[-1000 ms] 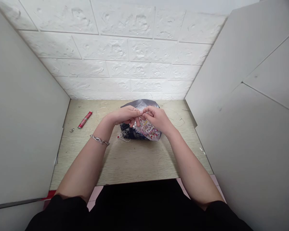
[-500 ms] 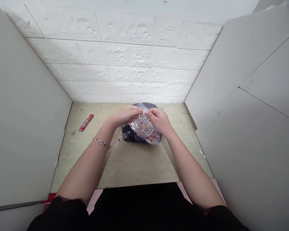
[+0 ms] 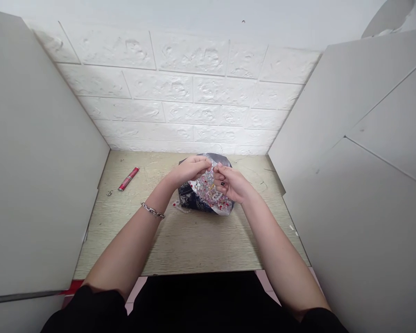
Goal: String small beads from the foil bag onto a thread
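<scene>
One bag (image 3: pixel 194 202), open and dark blue with a silvery lining, sits on the table near the wall, and the beads (image 3: pixel 208 190) in it are too many to count. Two hands are over it, wrists apart. In the last second the fingertips, which met above the bag, have drawn slightly apart, and the right hand (image 3: pixel 236 184) has rolled over to show its curled fingers and one dark nail. The left hand (image 3: pixel 190 170) keeps much the same bent pose. That suggests handling of something fine between the hands, with the beads close below, though no thread or bead can be made out there. Each hand's thumb and forefinger are drawn in close; I cannot tell whether either pinches anything.

Counting outward: one short string of white beads (image 3: pixel 184 210) with red at its end lies just beside the bag's near left corner; one bracelet (image 3: pixel 152 211) is on the left wrist; one red tube (image 3: pixel 128 179) lies well to the left, with one small metal piece (image 3: pixel 109 193) near it. One table (image 3: pixel 201 249) bears all this, between two panels (image 3: pixel 360 208) and one white wall (image 3: pixel 176 88).
</scene>
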Available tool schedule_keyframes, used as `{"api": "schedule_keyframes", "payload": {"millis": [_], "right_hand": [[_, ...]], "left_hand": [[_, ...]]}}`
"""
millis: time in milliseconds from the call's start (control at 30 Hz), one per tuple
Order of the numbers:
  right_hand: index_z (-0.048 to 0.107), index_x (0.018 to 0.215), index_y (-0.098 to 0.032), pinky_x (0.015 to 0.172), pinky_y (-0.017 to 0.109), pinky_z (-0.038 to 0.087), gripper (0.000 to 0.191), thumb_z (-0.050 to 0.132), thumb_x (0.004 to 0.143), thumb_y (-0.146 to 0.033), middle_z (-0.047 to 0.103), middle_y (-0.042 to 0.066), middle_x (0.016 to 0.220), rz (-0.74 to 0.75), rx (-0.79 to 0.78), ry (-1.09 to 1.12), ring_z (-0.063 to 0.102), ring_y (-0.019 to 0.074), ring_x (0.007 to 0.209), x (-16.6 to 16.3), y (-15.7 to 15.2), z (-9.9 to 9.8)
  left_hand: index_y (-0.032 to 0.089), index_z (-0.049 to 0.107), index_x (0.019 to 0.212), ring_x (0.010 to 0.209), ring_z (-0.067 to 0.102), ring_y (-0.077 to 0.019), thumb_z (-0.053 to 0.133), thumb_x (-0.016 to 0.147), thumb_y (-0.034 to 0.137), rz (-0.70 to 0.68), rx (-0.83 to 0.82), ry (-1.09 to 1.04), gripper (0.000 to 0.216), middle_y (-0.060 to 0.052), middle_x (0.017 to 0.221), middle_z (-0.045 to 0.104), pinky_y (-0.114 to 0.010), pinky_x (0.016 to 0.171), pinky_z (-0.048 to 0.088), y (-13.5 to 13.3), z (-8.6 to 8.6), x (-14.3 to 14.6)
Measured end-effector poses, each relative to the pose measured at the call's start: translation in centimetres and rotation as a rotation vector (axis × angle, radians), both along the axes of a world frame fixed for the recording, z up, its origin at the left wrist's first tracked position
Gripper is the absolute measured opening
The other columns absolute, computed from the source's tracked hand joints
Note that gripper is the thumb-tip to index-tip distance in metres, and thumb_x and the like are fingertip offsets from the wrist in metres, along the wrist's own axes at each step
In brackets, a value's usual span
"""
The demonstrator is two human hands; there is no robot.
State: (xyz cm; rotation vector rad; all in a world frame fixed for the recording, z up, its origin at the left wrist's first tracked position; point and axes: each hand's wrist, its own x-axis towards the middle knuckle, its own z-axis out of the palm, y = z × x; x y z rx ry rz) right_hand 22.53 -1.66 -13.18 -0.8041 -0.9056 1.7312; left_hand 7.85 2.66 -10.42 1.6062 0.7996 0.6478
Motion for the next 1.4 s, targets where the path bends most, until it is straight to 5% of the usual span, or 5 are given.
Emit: {"api": "schedule_keyframes", "payload": {"millis": [900,1400], "right_hand": [[0.057,0.080,-0.017,0.032,0.010,0.018,0.020,0.068,0.064,-0.023,0.026,-0.009,0.050,-0.017,0.030,0.225,0.018,0.0009,0.040,0.77,0.40,-0.37],[0.059,0.081,-0.018,0.033,0.012,0.017,0.016,0.065,0.067,-0.022,0.033,-0.008,0.055,-0.039,0.022,0.242,0.018,0.0015,0.041,0.57,0.50,-0.59]], "left_hand": [[0.016,0.050,0.063,0.039,0.023,-0.0028,0.047,0.077,0.031,-0.066,0.105,0.024,0.021,0.007,0.045,0.029,-0.020,0.040,0.015,-0.65,0.43,0.20],[0.016,0.040,0.057,0.041,0.026,-0.0027,0.045,0.078,0.034,0.008,0.223,0.086,0.029,0.007,0.047,0.032,-0.019,0.040,0.019,-0.83,0.11,0.60]]}}
